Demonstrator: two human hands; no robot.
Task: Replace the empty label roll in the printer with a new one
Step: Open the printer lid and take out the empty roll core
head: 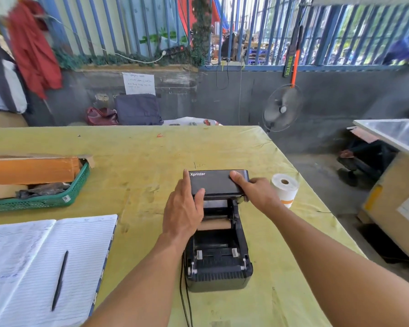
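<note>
A black label printer (219, 267) stands on the yellow-green table with its lid (219, 182) swung up and back. Inside lies a bare brown cardboard core (216, 224), the empty roll. My left hand (183, 208) grips the lid's left edge, thumb on its front face. My right hand (255, 191) grips the lid's right edge, thumb on top. A new white label roll (285, 188) stands upright on the table just right of the printer, partly behind my right hand.
An open lined notebook (28, 267) with a black pen (60, 279) lies at front left. A green basket (45, 201) holding cardboard sits at left. The printer's black cable (184, 300) runs toward me. The table's right edge drops off past the roll.
</note>
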